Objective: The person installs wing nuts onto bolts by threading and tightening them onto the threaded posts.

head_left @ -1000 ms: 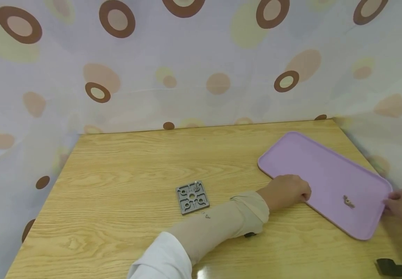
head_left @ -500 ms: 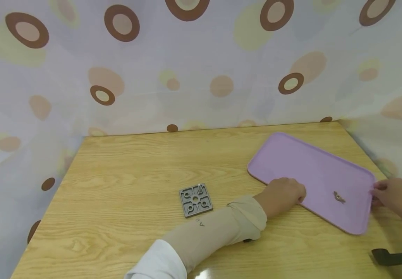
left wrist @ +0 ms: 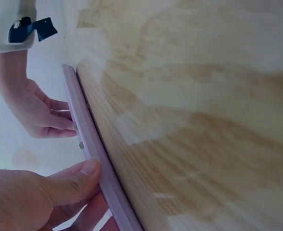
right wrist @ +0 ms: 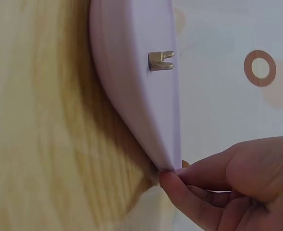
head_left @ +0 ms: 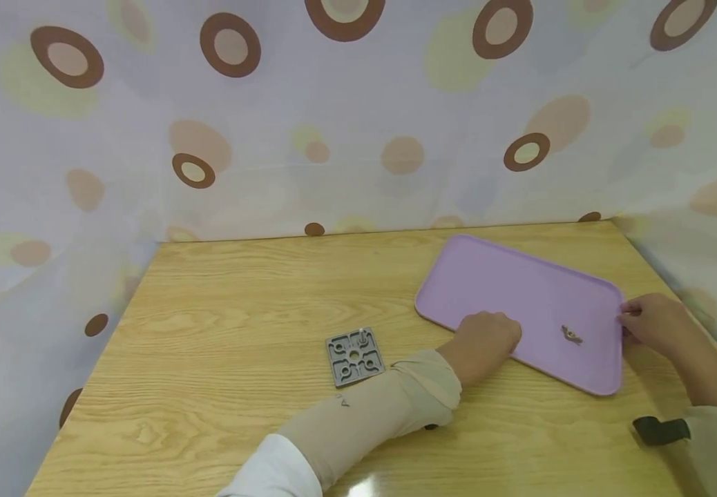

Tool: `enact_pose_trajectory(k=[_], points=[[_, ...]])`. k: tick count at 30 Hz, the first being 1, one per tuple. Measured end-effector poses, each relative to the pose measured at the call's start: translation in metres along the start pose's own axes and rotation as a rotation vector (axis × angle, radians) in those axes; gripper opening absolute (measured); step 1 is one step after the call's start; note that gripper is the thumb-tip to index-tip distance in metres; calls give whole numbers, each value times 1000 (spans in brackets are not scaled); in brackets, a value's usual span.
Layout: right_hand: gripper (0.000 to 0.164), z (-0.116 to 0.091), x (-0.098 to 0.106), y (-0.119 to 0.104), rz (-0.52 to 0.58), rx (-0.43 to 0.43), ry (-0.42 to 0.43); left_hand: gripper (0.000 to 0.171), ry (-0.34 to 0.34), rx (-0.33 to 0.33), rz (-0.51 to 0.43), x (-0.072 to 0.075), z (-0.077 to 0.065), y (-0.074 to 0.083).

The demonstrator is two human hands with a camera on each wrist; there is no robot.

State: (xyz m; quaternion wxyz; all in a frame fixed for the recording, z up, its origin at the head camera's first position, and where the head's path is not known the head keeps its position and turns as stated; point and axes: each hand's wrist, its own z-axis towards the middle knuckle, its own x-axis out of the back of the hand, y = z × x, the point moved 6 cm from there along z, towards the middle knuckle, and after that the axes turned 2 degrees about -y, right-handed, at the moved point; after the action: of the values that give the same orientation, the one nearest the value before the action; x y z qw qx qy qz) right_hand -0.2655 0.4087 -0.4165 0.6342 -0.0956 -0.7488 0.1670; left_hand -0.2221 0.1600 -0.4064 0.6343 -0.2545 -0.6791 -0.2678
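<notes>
A purple rectangular tray (head_left: 508,286) lies at an angle across the right half of the wooden table. My left hand (head_left: 484,345) holds its near long edge; the left wrist view shows the thumb (left wrist: 74,185) against the rim. With thumb and fingers, my right hand (head_left: 657,324) pinches the short right edge, clearer in the right wrist view. On the tray sits a small brass-coloured wing nut (head_left: 571,335), its two prongs (right wrist: 167,60) visible in the right wrist view. Left of the tray rests a square grey metal plate (head_left: 355,357) with round holes and an upright pin at one corner.
The wooden table (head_left: 240,297) ends at a patterned cloth (head_left: 358,117) at the back and both sides. My left forearm (head_left: 365,414) crosses the table in front of the plate. A dark strap piece (head_left: 660,431) sticks out from the right sleeve.
Both hands have moved the tray leftward, closer to the grey plate, turning it slightly. The wing nut has travelled along on it. The plate shifts only slightly in view, with the background.
</notes>
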Motion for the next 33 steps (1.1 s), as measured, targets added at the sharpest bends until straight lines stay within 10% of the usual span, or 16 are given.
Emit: enact_pose_trajectory(k=[11, 33], points=[[36, 40, -8, -33, 40, 75, -10, 9, -143, 198, 46, -3, -4, -25], [32, 95, -16, -88, 81, 105, -90, 8, -98, 369, 84, -1, -19, -60]])
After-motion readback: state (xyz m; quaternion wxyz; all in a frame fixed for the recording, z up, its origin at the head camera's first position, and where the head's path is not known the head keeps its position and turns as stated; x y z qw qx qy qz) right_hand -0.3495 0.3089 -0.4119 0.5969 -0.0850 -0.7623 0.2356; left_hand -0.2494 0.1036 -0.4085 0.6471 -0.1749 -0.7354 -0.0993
